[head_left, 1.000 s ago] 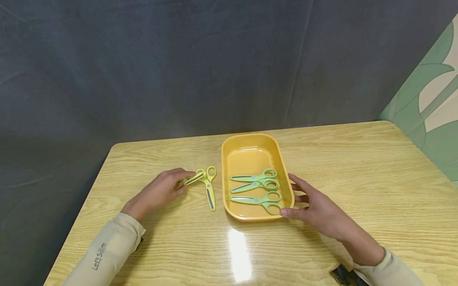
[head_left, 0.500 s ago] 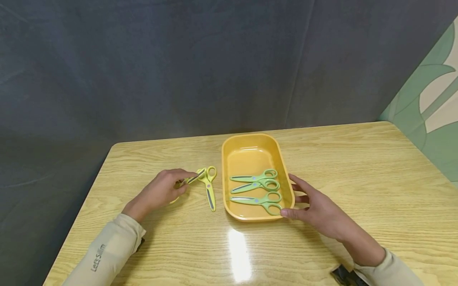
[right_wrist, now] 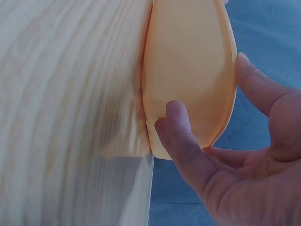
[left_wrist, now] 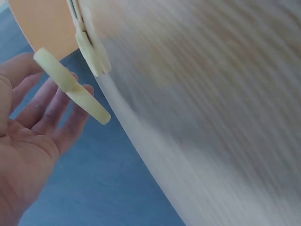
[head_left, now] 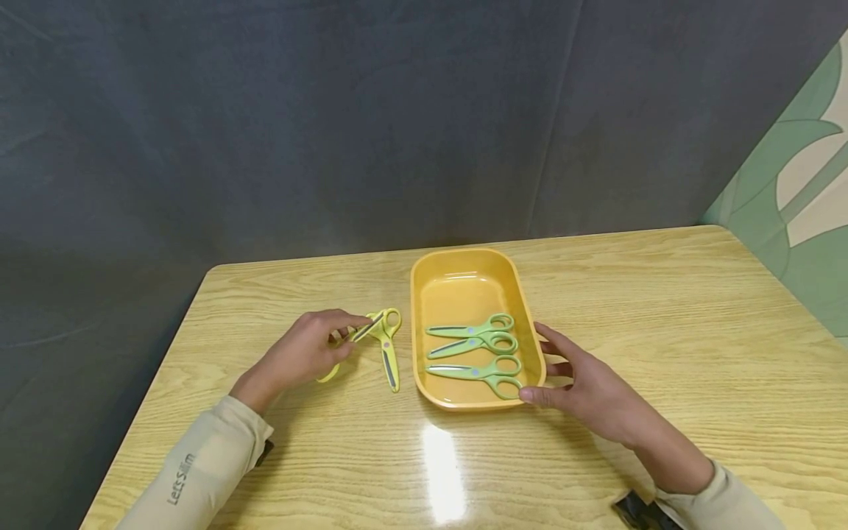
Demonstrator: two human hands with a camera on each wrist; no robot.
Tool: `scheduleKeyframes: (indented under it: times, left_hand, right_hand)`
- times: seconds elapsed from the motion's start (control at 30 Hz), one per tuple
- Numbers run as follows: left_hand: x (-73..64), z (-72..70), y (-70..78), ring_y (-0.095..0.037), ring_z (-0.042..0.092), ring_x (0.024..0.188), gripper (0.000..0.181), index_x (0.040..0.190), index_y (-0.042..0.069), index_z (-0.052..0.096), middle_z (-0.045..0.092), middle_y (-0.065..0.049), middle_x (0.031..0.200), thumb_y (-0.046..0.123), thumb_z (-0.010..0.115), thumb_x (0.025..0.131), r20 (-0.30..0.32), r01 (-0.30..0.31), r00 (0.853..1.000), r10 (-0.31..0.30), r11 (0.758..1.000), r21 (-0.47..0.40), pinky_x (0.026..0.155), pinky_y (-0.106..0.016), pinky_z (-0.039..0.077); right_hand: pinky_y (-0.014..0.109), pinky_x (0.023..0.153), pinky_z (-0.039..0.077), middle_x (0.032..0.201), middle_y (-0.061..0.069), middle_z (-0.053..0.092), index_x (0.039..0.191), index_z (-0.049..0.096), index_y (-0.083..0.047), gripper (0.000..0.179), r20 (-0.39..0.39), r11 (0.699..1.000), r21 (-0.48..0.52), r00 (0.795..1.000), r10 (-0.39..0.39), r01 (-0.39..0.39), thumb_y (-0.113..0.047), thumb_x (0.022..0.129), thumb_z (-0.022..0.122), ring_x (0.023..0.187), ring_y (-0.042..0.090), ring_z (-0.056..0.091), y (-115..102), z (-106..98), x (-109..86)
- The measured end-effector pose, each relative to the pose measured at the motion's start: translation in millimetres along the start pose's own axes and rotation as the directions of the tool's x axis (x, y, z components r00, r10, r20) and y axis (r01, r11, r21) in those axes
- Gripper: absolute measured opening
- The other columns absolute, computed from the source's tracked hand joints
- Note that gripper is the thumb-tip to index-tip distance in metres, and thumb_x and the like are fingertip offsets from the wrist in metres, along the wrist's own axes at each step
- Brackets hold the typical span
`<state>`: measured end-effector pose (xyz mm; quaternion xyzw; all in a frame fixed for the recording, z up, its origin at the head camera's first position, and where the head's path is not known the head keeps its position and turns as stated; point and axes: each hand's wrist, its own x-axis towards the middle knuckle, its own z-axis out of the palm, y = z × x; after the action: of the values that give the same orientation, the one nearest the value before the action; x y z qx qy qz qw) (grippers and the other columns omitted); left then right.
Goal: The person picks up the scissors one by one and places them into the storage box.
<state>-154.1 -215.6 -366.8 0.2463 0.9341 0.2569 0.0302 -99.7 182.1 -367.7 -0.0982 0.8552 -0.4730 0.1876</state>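
Note:
Thumb and index finger of my left hand (head_left: 303, 350) pinch a pair of yellow scissors (head_left: 368, 326) in the head view. Its tip overlaps a second yellow pair (head_left: 388, 352) lying on the table. In the left wrist view the held scissors' handle (left_wrist: 75, 89) crosses in front of my other fingers, which spread loosely. My right hand (head_left: 583, 386) rests against the right side of an orange-yellow tray (head_left: 424, 283). The right wrist view shows its thumb (right_wrist: 247, 75) at the rim and fingertips (right_wrist: 176, 113) on the outer wall. Several green scissors (head_left: 472, 370) lie inside the tray, blades pointing left.
The wood-grain table (head_left: 636, 309) carries the tray near its middle. A dark cloth (head_left: 371, 132) hangs behind the far edge, and a green leaf-patterned wall (head_left: 795, 184) stands at the right.
My left hand has shifted slightly right with the yellow scissors, whose handle loop now shows below the hand. The right hand, tray and green scissors have stayed in place.

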Motion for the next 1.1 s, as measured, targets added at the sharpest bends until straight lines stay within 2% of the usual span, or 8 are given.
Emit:
scheduleKeyframes:
  times: [0.13,0.27,0.53,0.7,0.87,1.1]
  left_hand:
    - [1.9,-1.9,4.3,-0.011,0.063,0.086,0.044,0.129,0.013,0.067,0.072,-0.001,0.108,0.001,0.068,0.087,0.010,0.021,1.000,-0.021,1.000,-0.022,0.071,-0.027,0.054]
    - [4.4,-2.2,7.5,-0.011,0.062,0.083,0.045,0.128,0.013,0.067,0.072,-0.001,0.106,0.000,0.069,0.085,0.002,0.020,1.000,-0.020,1.000,-0.001,0.069,-0.025,0.052]
    - [6.0,-5.4,14.2,-0.013,0.061,0.081,0.046,0.126,0.014,0.068,0.073,-0.003,0.103,-0.003,0.068,0.083,-0.062,-0.076,0.995,0.077,0.997,0.009,0.067,-0.026,0.052]
    - [9.3,-10.4,19.0,-0.011,0.060,0.081,0.046,0.127,0.016,0.068,0.072,0.000,0.100,-0.001,0.069,0.084,-0.094,-0.103,0.990,0.105,0.994,0.019,0.069,-0.030,0.055]
    - [15.5,-13.0,26.2,-0.011,0.061,0.081,0.044,0.126,0.016,0.069,0.072,0.002,0.101,0.001,0.069,0.085,-0.100,-0.126,0.987,0.129,0.991,0.038,0.070,-0.031,0.055]
    - [24.7,-15.2,38.6,-0.013,0.061,0.082,0.043,0.127,0.017,0.069,0.072,0.000,0.103,0.002,0.070,0.086,-0.099,-0.128,0.986,0.131,0.991,0.037,0.070,-0.029,0.054]
  right_hand:
    - [0.032,0.087,0.056,0.153,0.020,0.038,0.161,0.013,-0.013,0.102,0.001,1.000,0.002,1.000,0.003,-0.003,-0.036,0.085,0.078,0.126,0.036,0.055,-0.1,-0.1,0.2]
    - [0.032,0.087,0.056,0.153,0.020,0.039,0.160,0.014,-0.013,0.102,0.000,1.000,-0.002,1.000,0.002,-0.002,-0.036,0.085,0.078,0.126,0.036,0.056,0.3,0.0,0.2]
    - [0.031,0.086,0.056,0.153,0.020,0.038,0.161,0.013,-0.013,0.102,0.003,1.000,0.006,1.000,0.000,0.000,-0.036,0.085,0.078,0.125,0.035,0.056,0.6,-0.2,0.8]
    - [0.032,0.086,0.056,0.153,0.020,0.039,0.160,0.014,-0.014,0.102,0.000,1.000,0.004,1.000,0.003,-0.003,-0.037,0.084,0.078,0.125,0.035,0.056,0.9,-0.3,0.6]
    - [0.032,0.086,0.056,0.152,0.020,0.039,0.160,0.015,-0.014,0.101,-0.002,1.000,0.002,1.000,-0.006,0.006,-0.035,0.085,0.078,0.125,0.036,0.056,1.4,-0.3,0.4]
    - [0.032,0.086,0.056,0.152,0.021,0.039,0.160,0.014,-0.013,0.101,-0.004,1.000,-0.006,1.000,-0.008,0.008,-0.036,0.085,0.078,0.125,0.036,0.056,1.1,0.2,0.2]
